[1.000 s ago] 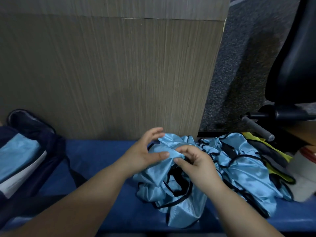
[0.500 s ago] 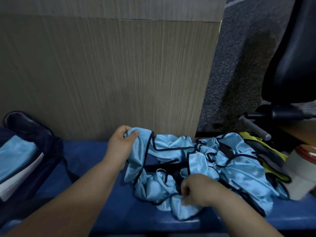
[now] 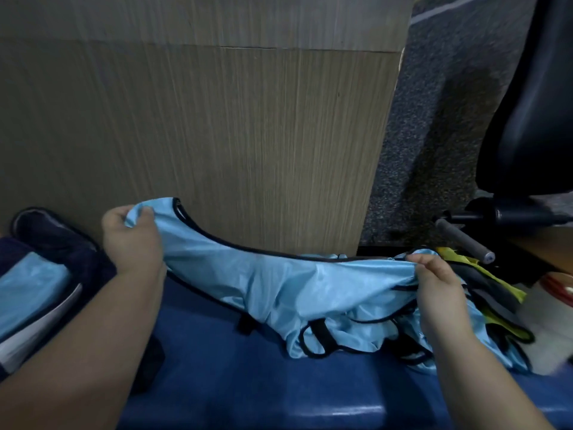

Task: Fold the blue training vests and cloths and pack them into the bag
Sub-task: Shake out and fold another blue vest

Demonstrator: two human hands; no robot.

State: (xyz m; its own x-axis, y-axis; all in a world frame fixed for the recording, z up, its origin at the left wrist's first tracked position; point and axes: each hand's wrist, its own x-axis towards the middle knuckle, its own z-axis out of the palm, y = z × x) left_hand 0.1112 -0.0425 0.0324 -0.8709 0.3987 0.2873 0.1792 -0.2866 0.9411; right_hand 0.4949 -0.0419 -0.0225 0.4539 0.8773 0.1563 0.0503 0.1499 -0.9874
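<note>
A tan wood-grain panel [image 3: 217,135] fills the upper left and centre of the frame. A dark blue padded bench surface [image 3: 232,383] runs along the bottom. A black office chair [image 3: 533,103] takes up the upper right edge, over grey speckled carpet [image 3: 434,135].

A shiny light blue training vest with black trim [image 3: 294,283] stretches across the middle of the frame, held above the bench between the two hands. Its upper edge dips in a shallow curve from the higher left end to the lower right end. Its lower part hangs down into a crumpled heap of more light blue black-trimmed vests [image 3: 356,336] lying on the bench at lower right.

At the left edge sits an open dark navy bag [image 3: 59,243] with a folded light blue cloth [image 3: 28,290] inside it. A yellow-green vest [image 3: 496,283] lies at the right, just behind the heap.

The left hand [image 3: 131,243], at centre left, grips the raised left end of the stretched vest, fingers and thumb curled round the bunched fabric. The right hand [image 3: 440,290], at centre right, pinches the vest's other end between thumb and curled fingers, above the heap.

A grey cylindrical lever [image 3: 462,240] juts out under the chair, and a white container with a red lid [image 3: 558,287] shows at the right edge.
</note>
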